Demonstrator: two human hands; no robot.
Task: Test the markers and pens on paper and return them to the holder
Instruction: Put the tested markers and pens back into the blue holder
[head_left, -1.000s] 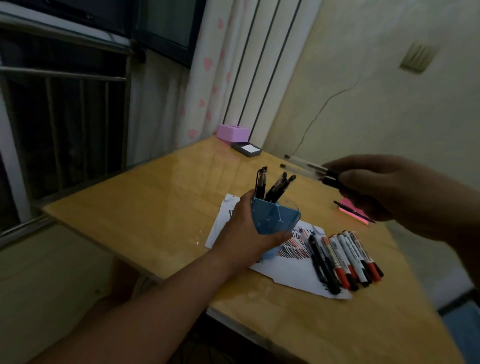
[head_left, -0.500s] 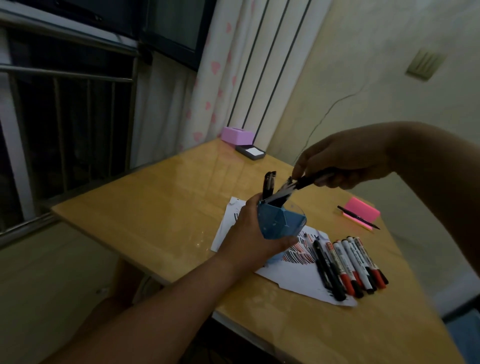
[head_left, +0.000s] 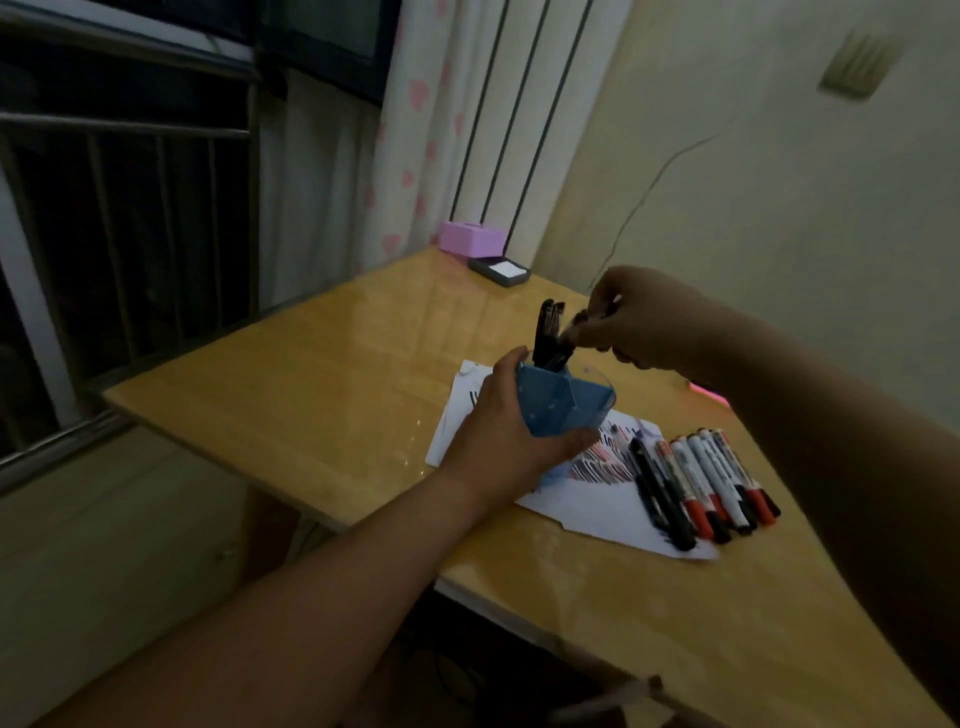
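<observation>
My left hand (head_left: 501, 431) grips a blue pen holder (head_left: 558, 408) and keeps it lifted and tilted above a white sheet of paper (head_left: 582, 499) covered in black and red test strokes. Black pens (head_left: 548, 332) stick out of the holder's top. My right hand (head_left: 644, 322) is just right of those pens, fingers pinched on the top ends of pens that reach down into the holder. Several markers (head_left: 701, 480) with red and black caps lie side by side on the paper's right part.
The wooden table (head_left: 322, 384) stands in a corner by a window with bars and a curtain. A pink box (head_left: 470, 236) and a dark case (head_left: 498, 270) sit at its far edge. A pink pad (head_left: 706, 391) peeks out behind my right arm.
My right hand brought the pens from the right over to the holder and lowered them in, tips down. My left hand kept hold of the holder.
</observation>
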